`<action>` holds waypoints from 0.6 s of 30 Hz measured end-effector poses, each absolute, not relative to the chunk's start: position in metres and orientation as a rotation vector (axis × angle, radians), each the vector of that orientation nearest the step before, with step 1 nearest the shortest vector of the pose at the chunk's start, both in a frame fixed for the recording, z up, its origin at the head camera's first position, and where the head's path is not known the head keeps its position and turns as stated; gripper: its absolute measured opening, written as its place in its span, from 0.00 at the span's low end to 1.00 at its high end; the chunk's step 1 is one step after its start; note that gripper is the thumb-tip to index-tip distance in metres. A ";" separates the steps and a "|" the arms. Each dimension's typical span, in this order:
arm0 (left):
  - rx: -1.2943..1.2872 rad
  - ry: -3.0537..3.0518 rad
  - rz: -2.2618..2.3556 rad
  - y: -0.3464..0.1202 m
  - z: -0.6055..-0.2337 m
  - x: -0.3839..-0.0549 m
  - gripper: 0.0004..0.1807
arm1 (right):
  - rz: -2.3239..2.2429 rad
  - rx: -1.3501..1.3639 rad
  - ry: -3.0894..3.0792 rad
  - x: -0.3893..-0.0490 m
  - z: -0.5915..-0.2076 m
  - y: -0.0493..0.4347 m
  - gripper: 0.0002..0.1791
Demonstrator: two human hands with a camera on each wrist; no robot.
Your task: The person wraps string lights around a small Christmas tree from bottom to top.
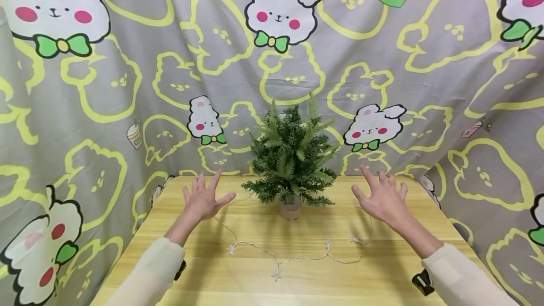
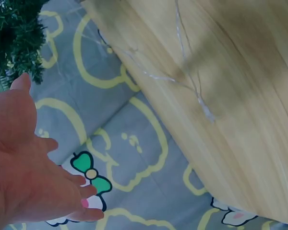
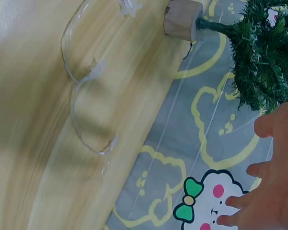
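A small artificial Christmas tree stands upright on a round wooden base toward the back of the table. To its left, my left hand is raised with fingers spread and holds nothing. My right hand is on the tree's other side, its fingers also spread and nothing in them. In front of the tree, a string of star lights with a clear wire lies across the wood. Its clear plastic stars include one star nearest the front. More of the wire shows in the left wrist view.
The light wood table ends just behind the tree. Grey curtain cloth printed with cartoon animals hangs behind and along both sides. Dark wrist straps, including a black buckle, show at the sleeves.
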State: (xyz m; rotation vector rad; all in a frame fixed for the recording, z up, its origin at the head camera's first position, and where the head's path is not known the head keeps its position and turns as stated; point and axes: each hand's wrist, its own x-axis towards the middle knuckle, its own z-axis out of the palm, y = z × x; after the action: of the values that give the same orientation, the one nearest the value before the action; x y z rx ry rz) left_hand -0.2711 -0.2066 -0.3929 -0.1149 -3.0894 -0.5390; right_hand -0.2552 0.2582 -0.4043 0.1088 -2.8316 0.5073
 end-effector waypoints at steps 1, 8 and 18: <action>-0.121 -3.087 -0.544 -0.205 -0.393 -0.270 0.50 | 0.509 0.108 -2.834 -0.255 -0.405 0.257 0.41; -0.193 -3.065 -0.616 -0.198 -0.400 -0.269 0.49 | 0.554 0.118 -2.859 -0.253 -0.413 0.252 0.41; -0.266 -3.033 -0.734 -0.194 -0.411 -0.267 0.50 | 0.709 0.226 -2.871 -0.251 -0.426 0.239 0.36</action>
State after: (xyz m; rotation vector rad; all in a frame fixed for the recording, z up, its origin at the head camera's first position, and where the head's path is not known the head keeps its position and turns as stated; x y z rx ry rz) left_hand -0.2673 -0.1939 -0.4107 -0.2658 -3.0330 -0.7336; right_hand -0.2507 0.2390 -0.4260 0.2256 -2.8708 0.7093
